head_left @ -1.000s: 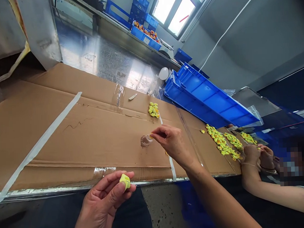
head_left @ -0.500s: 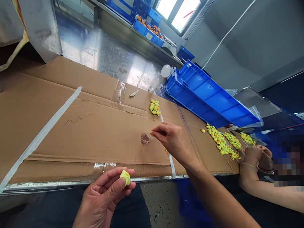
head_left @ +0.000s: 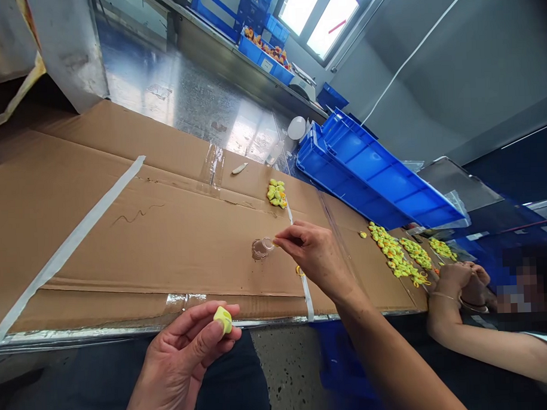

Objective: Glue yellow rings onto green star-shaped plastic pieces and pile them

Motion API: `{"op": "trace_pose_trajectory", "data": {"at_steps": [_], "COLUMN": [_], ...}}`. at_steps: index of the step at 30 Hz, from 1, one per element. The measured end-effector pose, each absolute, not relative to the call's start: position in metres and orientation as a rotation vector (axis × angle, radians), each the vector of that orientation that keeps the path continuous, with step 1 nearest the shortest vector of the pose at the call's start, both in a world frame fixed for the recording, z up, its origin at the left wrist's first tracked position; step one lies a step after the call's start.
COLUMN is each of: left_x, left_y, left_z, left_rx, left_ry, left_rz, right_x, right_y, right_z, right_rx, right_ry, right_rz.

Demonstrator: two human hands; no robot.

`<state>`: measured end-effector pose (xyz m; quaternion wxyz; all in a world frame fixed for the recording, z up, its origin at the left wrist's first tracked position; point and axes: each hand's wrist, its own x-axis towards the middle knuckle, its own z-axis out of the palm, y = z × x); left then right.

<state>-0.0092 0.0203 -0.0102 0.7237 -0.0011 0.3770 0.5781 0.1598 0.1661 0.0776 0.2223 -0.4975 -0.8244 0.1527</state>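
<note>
The left hand (head_left: 189,351) was closed around a yellow-green piece (head_left: 223,319), pinched between thumb and forefinger just off the near edge of the cardboard (head_left: 144,233). The piece was small, soft-looking and blocky, with a paler notch on its face. The right hand (head_left: 318,257) reached ahead with its fingertips pressed together at the rim of a small clear cup (head_left: 260,248); what they nipped, if anything, was too small to tell. Beyond that hand lay only a small heap (head_left: 276,193) of similar yellow pieces with orange bits, so the work looked to be at an early stage, with one piece in hand. Further right, a co-worker's hands (head_left: 460,282) sat by longer rows of pieces (head_left: 394,254).
</note>
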Motion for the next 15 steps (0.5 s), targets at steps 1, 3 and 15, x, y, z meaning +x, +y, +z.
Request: {"op": "trace_pose_trajectory", "data": {"at_steps": [1, 3, 15], "left_x": [-0.009, -0.008, 0.004], "left_y": [0.021, 0.022, 0.03], "left_z": [-0.009, -0.007, 0.003], "left_rx": [0.004, 0.004, -0.067], "left_ry": [0.834, 0.84, 0.723], "left_rz": [1.279, 1.289, 1.302], "right_x": [0.161, 0.167, 0.185], "right_y": [0.166, 0.166, 0.154], "right_z": [0.079, 0.082, 0.091], "right_rx": [-1.387, -1.411, -1.28], "right_ry": [-2.234, -2.133, -1.578], "right_rz": [0.473, 0.614, 1.315]}}
